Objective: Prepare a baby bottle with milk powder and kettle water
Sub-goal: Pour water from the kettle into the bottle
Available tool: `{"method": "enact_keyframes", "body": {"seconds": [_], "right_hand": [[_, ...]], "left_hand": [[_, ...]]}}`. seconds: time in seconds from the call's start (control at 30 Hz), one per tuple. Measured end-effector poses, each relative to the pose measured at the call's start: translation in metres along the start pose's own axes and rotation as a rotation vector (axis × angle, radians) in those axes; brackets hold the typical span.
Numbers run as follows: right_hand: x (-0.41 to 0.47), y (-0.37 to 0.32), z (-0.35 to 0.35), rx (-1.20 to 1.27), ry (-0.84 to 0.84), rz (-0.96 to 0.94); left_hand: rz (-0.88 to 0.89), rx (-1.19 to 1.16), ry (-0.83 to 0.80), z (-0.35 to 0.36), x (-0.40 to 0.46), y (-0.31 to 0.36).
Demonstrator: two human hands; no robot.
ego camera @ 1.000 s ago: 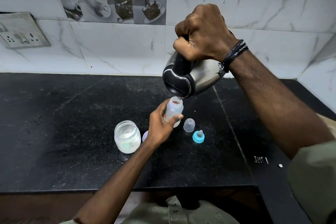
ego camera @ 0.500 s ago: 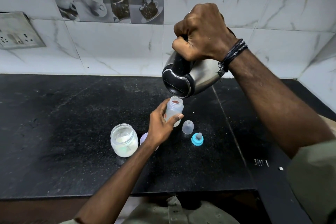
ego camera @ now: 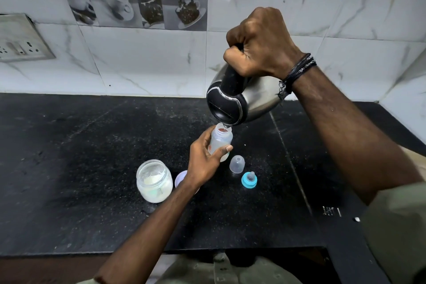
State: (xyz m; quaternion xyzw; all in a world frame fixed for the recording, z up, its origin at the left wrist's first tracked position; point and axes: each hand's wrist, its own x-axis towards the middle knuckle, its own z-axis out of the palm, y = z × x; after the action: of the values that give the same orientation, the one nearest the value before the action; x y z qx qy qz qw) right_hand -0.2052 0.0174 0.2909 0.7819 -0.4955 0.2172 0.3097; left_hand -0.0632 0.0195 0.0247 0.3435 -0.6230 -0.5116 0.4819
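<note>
My left hand point(ego camera: 204, 160) grips a small clear baby bottle point(ego camera: 220, 140), open at the top, standing on the black counter point(ego camera: 92, 168). My right hand point(ego camera: 260, 44) holds the black handle of a steel kettle point(ego camera: 239, 101), tilted steeply with its spout right over the bottle's mouth. An open glass jar of white milk powder point(ego camera: 154, 181) stands left of my left wrist. The clear bottle cap point(ego camera: 237, 163) and the blue ring with teat point(ego camera: 249, 180) lie to the right of the bottle.
A pale purple jar lid point(ego camera: 181, 178) peeks out from under my left wrist. A wall socket plate point(ego camera: 20, 39) is at the far left on the tiled wall. The counter's front edge point(ego camera: 161, 251) runs below. Small metal bits point(ego camera: 332, 211) lie at the right.
The view has shifted slightly. The kettle stays tilted over the bottle and both hands keep their grip.
</note>
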Motion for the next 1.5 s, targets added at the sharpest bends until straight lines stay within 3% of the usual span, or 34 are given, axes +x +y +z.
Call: {"method": "enact_keyframes", "body": {"seconds": [0.37,0.83,1.23,1.5], "right_hand": [[-0.024,0.035,0.03,0.286,0.085,0.252],[-0.089,0.092,0.098,0.703,0.296,0.838],[-0.103,0.104,0.175,0.728,0.456,1.468],[-0.078,0.1,0.226,0.758,0.46,1.648]], "left_hand": [[-0.021,0.01,0.018,-0.002,0.001,-0.006],[-0.044,0.026,0.111,0.0,0.005,-0.014],[-0.062,0.041,0.175,-0.001,-0.004,-0.026],[-0.097,0.069,0.185,-0.001,-0.003,-0.03]]}}
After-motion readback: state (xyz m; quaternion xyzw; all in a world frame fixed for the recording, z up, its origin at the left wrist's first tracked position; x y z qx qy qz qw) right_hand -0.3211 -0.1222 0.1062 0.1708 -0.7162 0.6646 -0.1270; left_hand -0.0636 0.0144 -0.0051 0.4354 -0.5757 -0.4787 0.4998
